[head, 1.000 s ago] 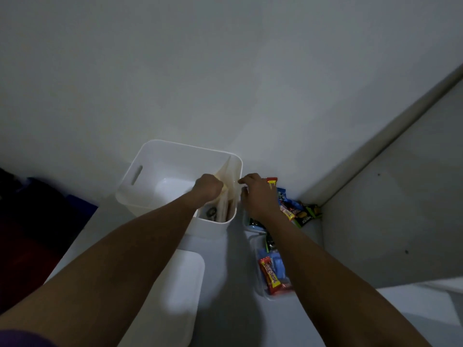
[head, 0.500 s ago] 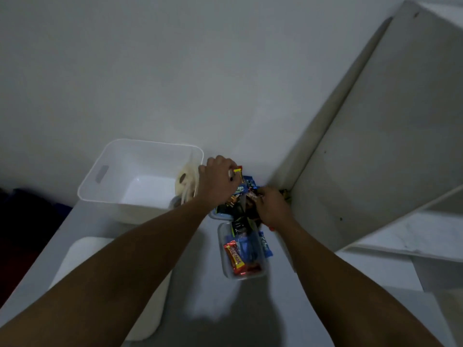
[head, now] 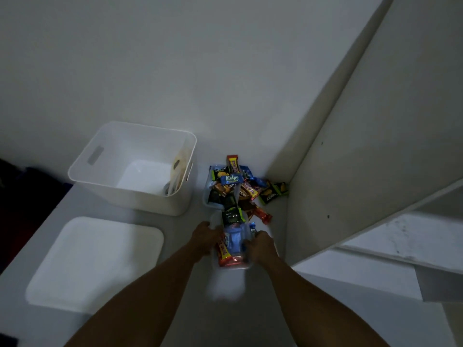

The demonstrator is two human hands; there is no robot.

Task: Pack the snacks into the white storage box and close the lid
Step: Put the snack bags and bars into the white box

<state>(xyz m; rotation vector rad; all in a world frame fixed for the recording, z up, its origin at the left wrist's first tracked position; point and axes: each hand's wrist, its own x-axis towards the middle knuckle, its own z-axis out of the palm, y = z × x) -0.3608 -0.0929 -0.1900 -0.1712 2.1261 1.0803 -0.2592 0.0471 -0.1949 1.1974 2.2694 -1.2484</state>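
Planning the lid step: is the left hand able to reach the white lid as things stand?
Probably yes: the lid lies bare on the table beside the left hand, nothing between, though it and the right hand grip the clear tray.

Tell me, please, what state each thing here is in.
White storage box: open, a few items against its right wall.
Lid: off, lying flat.
Near clear tray: full of snacks.
Far clear tray: heaped, snacks spilling over.
Left hand: grips the near tray's left side.
Right hand: grips its right side.
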